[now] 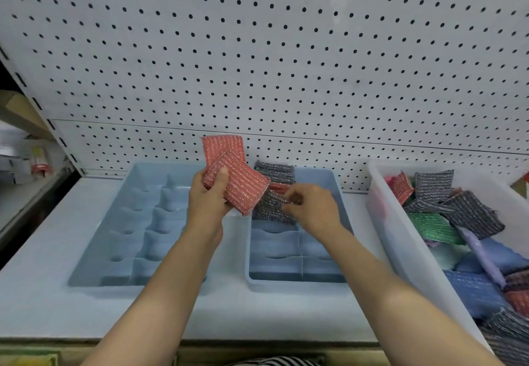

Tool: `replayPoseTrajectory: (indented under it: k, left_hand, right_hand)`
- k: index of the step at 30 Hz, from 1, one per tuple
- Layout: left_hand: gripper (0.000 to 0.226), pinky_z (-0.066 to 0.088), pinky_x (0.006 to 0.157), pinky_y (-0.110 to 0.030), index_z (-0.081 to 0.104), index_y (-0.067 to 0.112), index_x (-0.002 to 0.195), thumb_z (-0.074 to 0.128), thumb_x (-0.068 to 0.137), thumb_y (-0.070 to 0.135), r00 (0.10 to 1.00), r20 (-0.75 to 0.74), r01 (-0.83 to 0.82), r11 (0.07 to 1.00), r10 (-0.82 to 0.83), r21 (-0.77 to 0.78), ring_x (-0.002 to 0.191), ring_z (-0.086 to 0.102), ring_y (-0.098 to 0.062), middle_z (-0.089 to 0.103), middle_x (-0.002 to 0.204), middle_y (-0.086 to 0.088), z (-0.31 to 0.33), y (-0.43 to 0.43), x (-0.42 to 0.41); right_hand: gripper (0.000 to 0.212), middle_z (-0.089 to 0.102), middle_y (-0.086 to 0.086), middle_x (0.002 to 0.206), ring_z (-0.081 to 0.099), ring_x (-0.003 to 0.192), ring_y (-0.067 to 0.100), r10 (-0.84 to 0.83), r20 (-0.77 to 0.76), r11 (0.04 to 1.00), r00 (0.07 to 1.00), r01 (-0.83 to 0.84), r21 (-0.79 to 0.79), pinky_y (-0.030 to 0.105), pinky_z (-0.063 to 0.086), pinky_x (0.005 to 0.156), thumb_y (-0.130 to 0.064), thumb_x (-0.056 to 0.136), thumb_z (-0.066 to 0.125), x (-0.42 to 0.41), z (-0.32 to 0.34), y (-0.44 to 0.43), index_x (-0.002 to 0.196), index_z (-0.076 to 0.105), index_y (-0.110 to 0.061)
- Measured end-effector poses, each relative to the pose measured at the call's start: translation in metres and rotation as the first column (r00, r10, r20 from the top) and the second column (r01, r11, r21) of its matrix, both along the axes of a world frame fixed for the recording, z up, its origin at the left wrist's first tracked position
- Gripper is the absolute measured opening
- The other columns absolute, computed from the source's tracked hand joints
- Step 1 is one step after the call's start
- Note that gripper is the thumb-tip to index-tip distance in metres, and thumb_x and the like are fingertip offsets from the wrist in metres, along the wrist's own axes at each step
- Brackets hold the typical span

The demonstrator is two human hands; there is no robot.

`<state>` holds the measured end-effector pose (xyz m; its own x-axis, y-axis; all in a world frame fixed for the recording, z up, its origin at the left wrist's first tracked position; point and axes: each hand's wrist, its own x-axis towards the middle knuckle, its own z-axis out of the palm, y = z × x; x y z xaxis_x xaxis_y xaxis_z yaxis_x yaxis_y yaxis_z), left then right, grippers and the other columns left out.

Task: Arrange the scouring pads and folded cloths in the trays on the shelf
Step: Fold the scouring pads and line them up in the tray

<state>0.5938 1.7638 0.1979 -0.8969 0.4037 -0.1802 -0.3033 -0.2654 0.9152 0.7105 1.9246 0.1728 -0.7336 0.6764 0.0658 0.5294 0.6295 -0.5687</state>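
Note:
My left hand (pixel 209 196) holds two red scouring pads (pixel 237 182) fanned out above the gap between two blue divided trays. The left tray (pixel 114 236) shows bare compartments. In the right tray (pixel 337 194), grey scouring pads (pixel 274 172) and a red one stand at the far end. My right hand (pixel 312 208) pinches a grey scouring pad (pixel 270 208) there, over the tray's back compartments.
A clear plastic bin (pixel 392 236) at the right holds several loose grey, red and green pads (pixel 429 226) and blue folded cloths (pixel 475 291). A white pegboard wall (pixel 257 65) rises behind the shelf. The shelf's front edge runs along the bottom.

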Motion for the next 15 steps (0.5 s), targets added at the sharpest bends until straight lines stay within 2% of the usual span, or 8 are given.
replayPoseTrajectory:
  k: [2, 5, 7, 9, 11, 13, 14, 15]
  left_hand:
    - [0.041, 0.06, 0.071, -0.031, 0.05, 0.014, 0.135, 0.06, 0.098, 0.027, 1.0, -0.007, 0.022, 1.0, -0.022, 0.003, 0.099, 0.069, -0.014, 0.066, 0.121, -0.004, -0.001, 0.0, 0.003]
    - [0.041, 0.059, 0.068, -0.028, 0.05, 0.015, 0.135, 0.061, 0.097, 0.028, 0.999, -0.017, 0.047, 0.999, -0.047, 0.005, 0.103, 0.068, -0.018, 0.066, 0.122, -0.005, -0.001, -0.003, 0.005]
    - [0.041, 0.059, 0.067, -0.028, 0.051, 0.016, 0.134, 0.061, 0.097, 0.028, 0.999, -0.012, 0.052, 0.999, -0.052, 0.009, 0.102, 0.068, -0.017, 0.066, 0.122, -0.005, -0.001, -0.006, 0.005]
    - [0.039, 0.059, 0.066, -0.027, 0.052, 0.015, 0.133, 0.061, 0.097, 0.027, 0.998, 0.002, 0.061, 0.998, -0.061, 0.016, 0.1, 0.069, -0.016, 0.067, 0.12, -0.005, -0.001, -0.008, 0.005]
    - [0.036, 0.059, 0.066, -0.027, 0.053, 0.015, 0.13, 0.06, 0.097, 0.027, 0.997, 0.011, 0.075, 0.997, -0.075, 0.02, 0.1, 0.069, -0.018, 0.068, 0.119, -0.005, -0.001, -0.009, 0.005]
    - [0.033, 0.059, 0.066, -0.028, 0.055, 0.015, 0.127, 0.061, 0.097, 0.027, 0.996, 0.016, 0.091, 0.996, -0.092, 0.018, 0.101, 0.069, -0.02, 0.068, 0.117, -0.005, -0.001, -0.01, 0.005]
    - [0.034, 0.06, 0.067, -0.029, 0.055, 0.015, 0.127, 0.061, 0.096, 0.027, 0.995, 0.021, 0.097, 0.995, -0.098, 0.016, 0.102, 0.068, -0.02, 0.068, 0.118, -0.006, -0.001, -0.009, 0.005]
    - [0.036, 0.06, 0.069, -0.03, 0.054, 0.014, 0.129, 0.062, 0.096, 0.027, 0.994, 0.028, 0.102, 0.995, -0.103, 0.014, 0.103, 0.068, -0.02, 0.068, 0.119, -0.006, -0.001, -0.007, 0.006]
  right_hand:
    - [0.024, 0.07, -0.002, 0.103, 0.057, 0.104, 0.02, 0.067, 0.064, 0.982, 0.996, -0.077, 0.17, 0.035, 0.051, 0.081, -0.029, 0.077, 0.081, -0.004, -0.006, -0.004, 0.1, 0.075, -0.029]
    - [0.026, 0.066, 0.003, 0.099, 0.054, 0.102, 0.026, 0.141, 0.033, 0.931, 0.989, -0.144, 0.336, 0.036, 0.05, 0.07, -0.022, 0.073, 0.083, -0.011, -0.014, -0.008, 0.098, 0.077, -0.022]
    - [0.025, 0.064, 0.004, 0.096, 0.056, 0.099, 0.028, 0.166, 0.029, 0.902, 0.986, -0.164, 0.4, 0.037, 0.051, 0.062, -0.017, 0.069, 0.085, -0.013, -0.022, -0.01, 0.092, 0.077, -0.018]
    - [0.025, 0.064, 0.005, 0.102, 0.056, 0.102, 0.029, 0.2, 0.087, 0.884, 0.976, -0.218, 0.414, 0.037, 0.052, 0.067, -0.018, 0.071, 0.084, -0.014, -0.03, -0.008, 0.094, 0.077, -0.016]
    - [0.027, 0.066, 0.001, 0.105, 0.057, 0.104, 0.026, 0.222, 0.061, 0.922, 0.973, -0.23, 0.311, 0.036, 0.052, 0.078, -0.03, 0.076, 0.08, -0.014, -0.029, -0.004, 0.1, 0.076, -0.02]
    - [0.028, 0.071, -0.007, 0.097, 0.063, 0.097, 0.016, 0.1, -0.216, 0.991, 0.971, -0.079, 0.104, 0.033, 0.052, 0.081, -0.05, 0.082, 0.069, -0.014, -0.01, -0.008, 0.098, 0.076, -0.027]
    - [0.031, 0.073, -0.01, 0.091, 0.065, 0.092, 0.012, -0.007, -0.346, 0.996, 0.938, -0.024, -0.085, 0.029, 0.053, 0.08, -0.055, 0.085, 0.064, -0.014, 0.006, -0.014, 0.094, 0.076, -0.028]
    - [0.032, 0.074, -0.009, 0.088, 0.068, 0.089, 0.01, -0.104, -0.413, 0.946, 0.905, -0.037, -0.321, 0.026, 0.054, 0.08, -0.056, 0.086, 0.064, -0.016, 0.02, -0.019, 0.091, 0.075, -0.027]
